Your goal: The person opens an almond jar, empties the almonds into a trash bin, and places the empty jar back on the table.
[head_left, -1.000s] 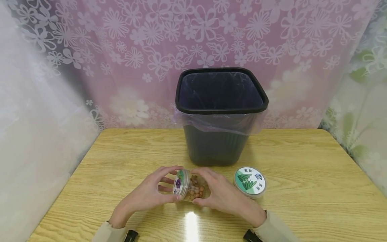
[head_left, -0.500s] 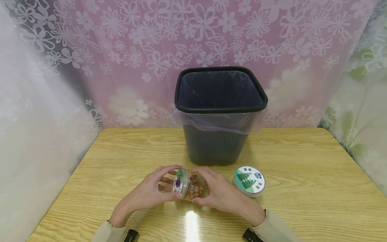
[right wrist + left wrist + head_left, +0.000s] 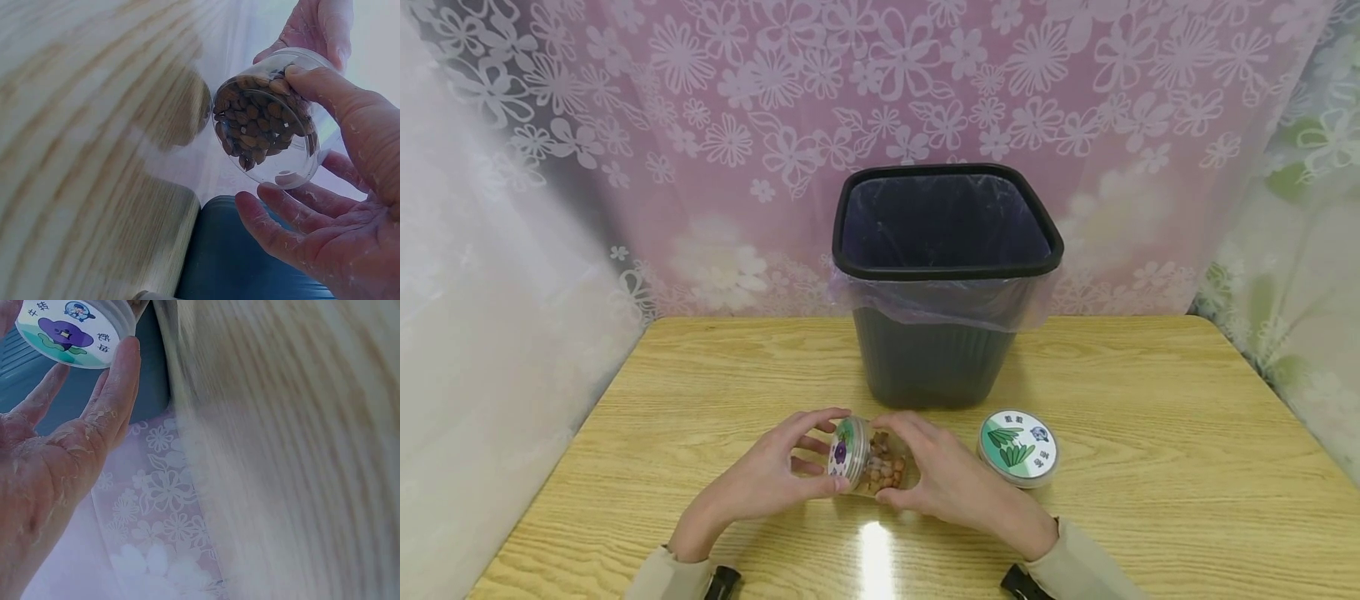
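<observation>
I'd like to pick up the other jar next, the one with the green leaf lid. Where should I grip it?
The green-lidded jar stands upright on the table, right of the hands. Come from above, fingers around the round lid rim; its sides are free, though the bin stands close behind.

Curtained recording booth [image 3: 715, 125], wooden table [image 3: 1150, 467]
</observation>
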Demonstrator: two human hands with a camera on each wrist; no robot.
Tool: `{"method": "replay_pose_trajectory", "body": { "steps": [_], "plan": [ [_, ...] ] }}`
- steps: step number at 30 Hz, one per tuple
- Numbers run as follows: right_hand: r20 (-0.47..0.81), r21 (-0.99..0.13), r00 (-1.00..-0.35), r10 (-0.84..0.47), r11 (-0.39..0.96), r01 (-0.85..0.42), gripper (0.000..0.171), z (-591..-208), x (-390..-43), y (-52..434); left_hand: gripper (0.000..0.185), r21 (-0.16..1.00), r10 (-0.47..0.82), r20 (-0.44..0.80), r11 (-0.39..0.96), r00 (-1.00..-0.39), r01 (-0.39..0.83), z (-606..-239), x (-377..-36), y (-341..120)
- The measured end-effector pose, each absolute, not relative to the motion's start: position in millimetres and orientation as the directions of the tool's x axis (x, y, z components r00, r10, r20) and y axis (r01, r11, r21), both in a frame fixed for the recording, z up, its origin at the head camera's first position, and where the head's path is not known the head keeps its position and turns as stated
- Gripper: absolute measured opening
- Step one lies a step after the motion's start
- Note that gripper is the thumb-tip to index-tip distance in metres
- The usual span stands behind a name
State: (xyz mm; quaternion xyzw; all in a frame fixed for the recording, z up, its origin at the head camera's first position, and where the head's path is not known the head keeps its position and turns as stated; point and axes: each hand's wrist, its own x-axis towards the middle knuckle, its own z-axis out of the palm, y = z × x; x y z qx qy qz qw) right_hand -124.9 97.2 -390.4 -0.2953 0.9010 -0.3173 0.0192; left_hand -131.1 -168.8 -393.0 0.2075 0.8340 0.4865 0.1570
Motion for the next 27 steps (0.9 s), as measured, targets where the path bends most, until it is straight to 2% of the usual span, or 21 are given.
{"method": "replay_pose_trajectory", "body": {
  "steps": [7, 13, 27],
  "plan": [
    [0.154, -0.574, -0.823, -0.547, 0.628, -0.525, 0.076, -388.7, -124.9, 97.1, 0.083, 0.894, 0.528, 0.000, 0.380, -0.849, 0.236, -389.4, -131.4, -172.1],
    [0.145, -0.577, -0.824, -0.548, 0.629, -0.520, 0.076, -387.8, -125.1, 97.4, 0.080, 0.891, 0.581, 0.081, 0.322, -0.810, 0.320, -392.2, -132.8, -173.0],
    [0.157, -0.583, -0.809, -0.567, 0.608, -0.539, 0.076, -388.9, -126.4, 98.0, 0.075, 0.913, 0.605, 0.090, 0.267, -0.791, 0.308, -396.3, -133.9, -170.6]
  ]
}}
